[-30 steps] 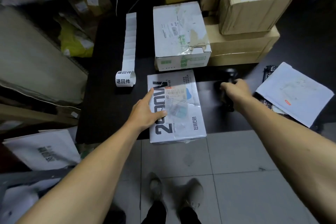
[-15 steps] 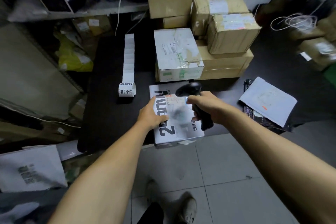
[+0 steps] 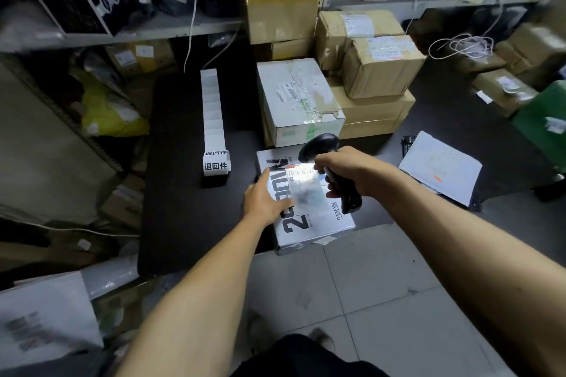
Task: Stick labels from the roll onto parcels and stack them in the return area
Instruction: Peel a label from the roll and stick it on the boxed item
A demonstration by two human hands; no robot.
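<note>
— Where does the parcel (image 3: 306, 208) sit right now?

— On the near edge of the black desk (image 3: 183, 193), its front corner hanging a little over the floor. My left hand (image 3: 266, 199) lies flat on its left side, fingers straight, pressing it down. My right hand (image 3: 349, 171) is clenched round the scanner (image 3: 324, 162), which throws a bright patch on the waybill at the parcel's far end.

— What can go wrong?

— I think the glare matters most. The waybill looks glossy, so the scan may fail if I hold the scanner this close and steep. Also, if I lean on the left side too hard, the parcel may slide toward the edge and tip off the desk.

— And the labels?

— The roll (image 3: 216, 164) stands left of the parcel, apart from it, its strip running away from me. No return label shows on the parcel yet. With both hands busy, I have to put the scanner down first; dropping it right of the parcel could knock the papers (image 3: 441, 168) there.

— And the stack?

— The white box (image 3: 298, 101) stands just behind the parcel, so pushing forward would jam against it.
</note>
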